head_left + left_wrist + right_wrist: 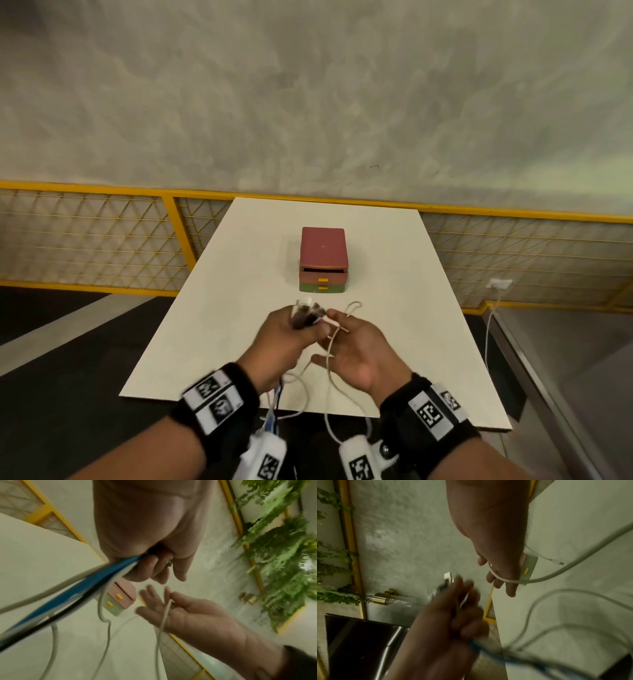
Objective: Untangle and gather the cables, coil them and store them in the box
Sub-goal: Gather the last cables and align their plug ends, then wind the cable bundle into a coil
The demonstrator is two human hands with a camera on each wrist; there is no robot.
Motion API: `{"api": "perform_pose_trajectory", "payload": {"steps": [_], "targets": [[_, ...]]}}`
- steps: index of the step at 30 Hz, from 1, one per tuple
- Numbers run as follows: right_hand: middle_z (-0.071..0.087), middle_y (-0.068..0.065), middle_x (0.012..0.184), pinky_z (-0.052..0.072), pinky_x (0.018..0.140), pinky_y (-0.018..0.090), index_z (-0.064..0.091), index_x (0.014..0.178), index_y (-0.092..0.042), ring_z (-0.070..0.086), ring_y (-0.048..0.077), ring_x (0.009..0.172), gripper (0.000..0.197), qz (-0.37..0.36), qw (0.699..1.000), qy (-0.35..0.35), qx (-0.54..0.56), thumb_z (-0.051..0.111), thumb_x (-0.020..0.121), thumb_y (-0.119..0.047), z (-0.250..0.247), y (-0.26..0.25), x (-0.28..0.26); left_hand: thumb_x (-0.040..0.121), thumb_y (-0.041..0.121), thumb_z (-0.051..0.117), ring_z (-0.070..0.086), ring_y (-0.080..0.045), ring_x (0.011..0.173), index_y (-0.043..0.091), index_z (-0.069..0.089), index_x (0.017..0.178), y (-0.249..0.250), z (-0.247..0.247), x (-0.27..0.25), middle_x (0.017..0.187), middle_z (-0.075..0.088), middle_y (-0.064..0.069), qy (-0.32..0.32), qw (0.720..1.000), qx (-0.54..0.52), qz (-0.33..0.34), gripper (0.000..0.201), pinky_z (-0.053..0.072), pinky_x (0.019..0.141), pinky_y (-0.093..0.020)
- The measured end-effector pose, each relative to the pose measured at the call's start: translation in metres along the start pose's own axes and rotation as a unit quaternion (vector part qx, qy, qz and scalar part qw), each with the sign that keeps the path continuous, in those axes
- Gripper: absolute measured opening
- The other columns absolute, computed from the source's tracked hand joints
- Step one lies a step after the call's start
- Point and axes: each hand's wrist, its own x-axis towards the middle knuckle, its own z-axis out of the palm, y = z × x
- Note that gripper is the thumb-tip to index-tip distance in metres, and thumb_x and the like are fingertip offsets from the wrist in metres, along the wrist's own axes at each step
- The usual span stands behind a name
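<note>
My left hand (291, 330) grips a bundle of cables (305, 315) above the white table's (239, 274) near half, with the plug ends sticking up from the fist. In the left wrist view blue, black and white cables (96, 580) run out of that fist (150, 568). My right hand (359, 342) is just to its right, palm up. A white cable (164, 615) crosses the palm (185, 612) and passes between the fingers, one of which bends over it. The box (323, 253), a red, pink and green drawer unit, stands behind with its drawers closed.
Cable slack (298, 383) hangs over the table's near edge between my wrists. A white loop with a free plug (559, 562) lies on the table near the box. A yellow mesh fence (102, 240) runs behind. A wall socket (500, 283) with a cord is at the right.
</note>
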Motion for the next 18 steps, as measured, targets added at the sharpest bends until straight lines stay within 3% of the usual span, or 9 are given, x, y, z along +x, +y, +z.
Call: {"api": "perform_pose_trajectory", "payload": {"steps": [1,3,5,7,8,10,12,15,18], "targets": [[0.072,0.01,0.099,0.045,0.087,0.047,0.067,0.099,-0.015,0.064,0.025,0.093,0.027,0.0,1.0,-0.009,0.008,0.041,0.097,-0.021,0.004,0.006,-0.003,0.082,0.006,0.074,0.065,-0.007,0.056,0.013,0.071,0.089,0.003,0.01,0.002,0.065,0.07,0.006,-0.008,1.0,0.01,0.009,0.009,0.053,0.053,-0.028],[0.072,0.012,0.097,0.05,0.079,0.045,0.07,0.099,-0.01,0.065,0.027,0.092,0.035,0.008,1.0,-0.011,0.023,0.036,0.097,-0.018,0.008,0.012,-0.008,0.08,0.003,0.074,0.072,-0.017,0.074,0.017,0.072,0.083,0.003,0.023,0.002,0.077,0.074,-0.003,-0.006,1.0,0.029,-0.008,0.014,0.061,0.066,-0.04],[0.07,0.013,0.101,0.05,0.081,0.048,0.068,0.099,-0.01,0.064,0.03,0.093,0.034,0.026,1.0,-0.002,0.015,0.037,0.098,-0.023,0.006,0.011,-0.011,0.082,-0.002,0.07,0.069,-0.015,0.067,0.014,0.069,0.079,-0.005,0.025,-0.002,0.071,0.07,-0.003,-0.031,0.999,0.003,-0.04,0.016,0.058,0.058,-0.033],[0.07,0.016,0.106,0.049,0.084,0.05,0.064,0.098,-0.01,0.064,0.032,0.096,0.026,0.041,0.999,0.016,0.03,0.043,0.098,-0.025,-0.003,0.004,-0.01,0.081,-0.003,0.069,0.055,-0.006,0.047,0.013,0.066,0.077,-0.012,0.02,-0.01,0.056,0.059,0.006,-0.087,0.994,0.011,-0.061,0.017,0.043,0.045,-0.021],[0.071,0.015,0.105,0.049,0.084,0.049,0.063,0.097,-0.01,0.065,0.032,0.098,0.023,0.037,0.998,0.034,0.04,0.045,0.099,-0.024,-0.008,-0.002,-0.007,0.079,-0.001,0.071,0.048,-0.005,0.045,0.015,0.066,0.075,-0.018,0.015,-0.014,0.054,0.055,0.009,-0.125,0.989,0.038,-0.07,0.018,0.037,0.044,-0.02],[0.072,0.008,0.09,0.046,0.079,0.042,0.062,0.092,-0.011,0.067,0.025,0.094,0.021,0.026,0.997,0.062,0.029,0.046,0.099,-0.022,-0.016,-0.016,-0.005,0.074,0.003,0.075,0.051,-0.009,0.056,0.018,0.068,0.073,-0.031,0.002,-0.024,0.062,0.059,0.005,-0.204,0.969,0.103,-0.094,0.016,0.04,0.056,-0.023],[0.064,0.001,0.07,0.044,0.072,0.036,0.06,0.087,-0.014,0.065,0.018,0.076,0.019,0.013,0.996,0.082,0.02,0.047,0.099,-0.021,-0.024,-0.03,-0.003,0.068,0.011,0.079,0.056,-0.015,0.066,0.017,0.072,0.076,-0.041,-0.01,-0.033,0.074,0.065,-0.002,-0.264,0.944,0.151,-0.127,0.013,0.042,0.064,-0.026],[0.054,-0.003,0.06,0.043,0.06,0.028,0.057,0.082,-0.02,0.058,0.014,0.056,0.018,-0.001,0.996,0.087,0.007,0.051,0.097,-0.027,-0.033,-0.042,-0.001,0.065,0.018,0.081,0.052,-0.015,0.06,0.019,0.071,0.077,-0.049,-0.022,-0.038,0.075,0.064,-0.003,-0.273,0.929,0.185,-0.168,0.015,0.037,0.056,-0.024],[0.052,-0.003,0.058,0.042,0.056,0.026,0.06,0.088,-0.017,0.053,0.013,0.051,0.014,-0.008,0.996,0.075,-0.053,0.053,0.096,-0.026,-0.039,-0.048,-0.006,0.067,0.021,0.082,0.059,-0.015,0.07,0.016,0.071,0.081,-0.05,-0.029,-0.037,0.079,0.066,-0.002,-0.269,0.926,0.202,-0.171,0.019,0.044,0.067,-0.025]]}}
